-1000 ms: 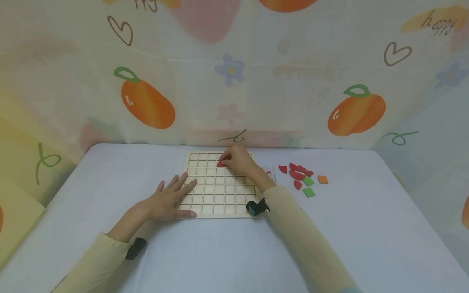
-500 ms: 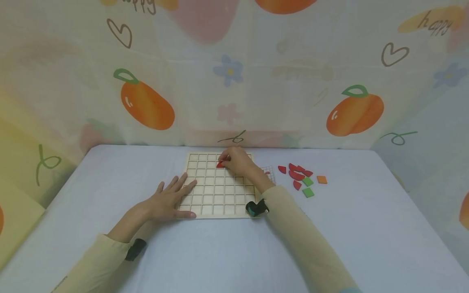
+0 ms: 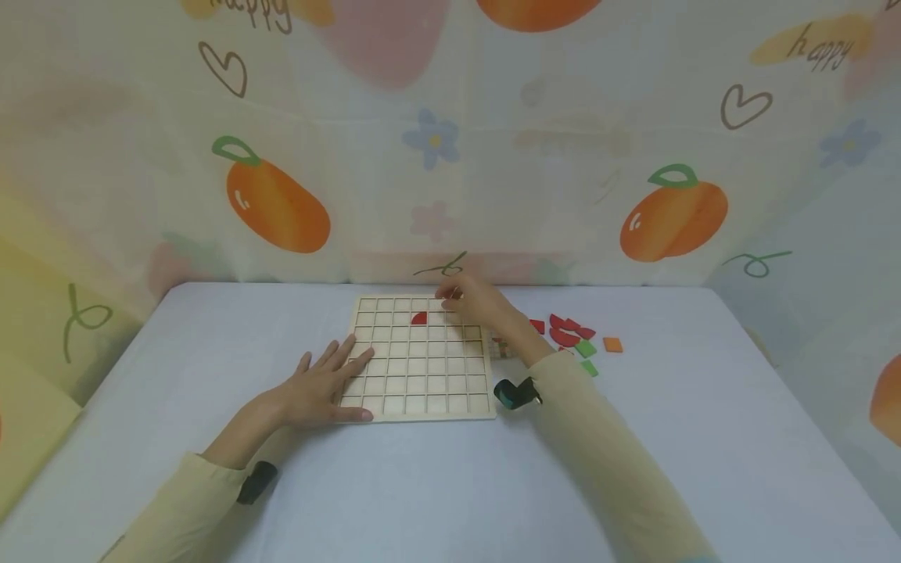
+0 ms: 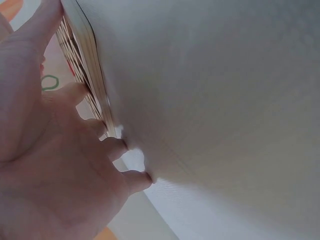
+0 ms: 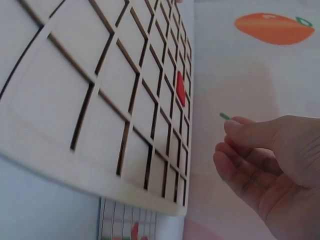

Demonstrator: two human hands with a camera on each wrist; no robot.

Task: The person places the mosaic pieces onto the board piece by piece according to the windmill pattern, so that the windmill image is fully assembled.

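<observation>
A pale wooden grid board (image 3: 418,363) lies flat on the white table. One red quarter-round tile (image 3: 419,318) sits in a square of its second row from the back, also visible as a red tile (image 5: 180,89) in the right wrist view. My left hand (image 3: 317,391) rests spread along the board's left edge, the thumb at its front corner. Over the back right part of the board, my right hand (image 3: 482,305) is raised with loosely bent fingers and nothing between them. From the right wrist camera, this hand (image 5: 272,165) appears apart from the tile.
Right of the board lie several red tiles (image 3: 565,338), two green square tiles (image 3: 586,349) and an orange square tile (image 3: 613,345). A printed grid card (image 3: 501,349) is partly hidden under the right forearm. A fruit-patterned cloth (image 3: 380,195) hangs behind the table.
My right hand has let go of the red tile and moved up and right from it. The tile stays in the grid. My left hand keeps its place on the board.
</observation>
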